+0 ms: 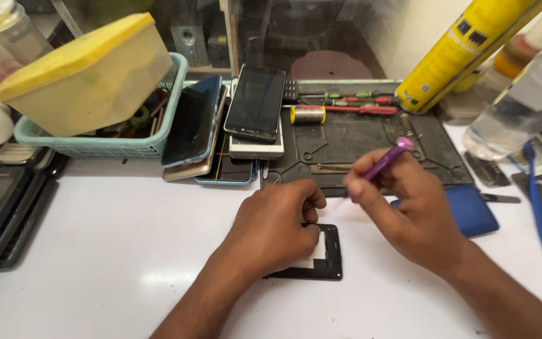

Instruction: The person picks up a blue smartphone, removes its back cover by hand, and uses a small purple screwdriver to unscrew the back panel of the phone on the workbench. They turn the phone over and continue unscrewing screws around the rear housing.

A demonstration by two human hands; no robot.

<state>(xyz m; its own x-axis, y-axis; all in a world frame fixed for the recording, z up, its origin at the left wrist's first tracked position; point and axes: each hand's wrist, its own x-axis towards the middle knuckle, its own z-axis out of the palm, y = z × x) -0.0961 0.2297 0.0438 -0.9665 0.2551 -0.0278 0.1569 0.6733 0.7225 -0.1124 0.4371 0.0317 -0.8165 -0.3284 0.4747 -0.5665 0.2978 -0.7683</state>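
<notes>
My left hand (277, 223) presses down on a small black phone frame (327, 267) that lies flat on the white table, covering most of it. My right hand (403, 207) grips a purple-handled screwdriver (389, 160), its tip angled down toward the frame's upper edge; the tip is hidden between my hands. A blue phone cover (472, 210) lies just to the right, partly under my right hand.
A black work mat (359, 141) behind my hands holds screwdrivers (359, 108), a solder spool (307, 114) and tweezers. Several phones (255, 103) lean against a teal basket (114, 147). A yellow spray can (465, 50) and clear bottle (522, 110) stand right.
</notes>
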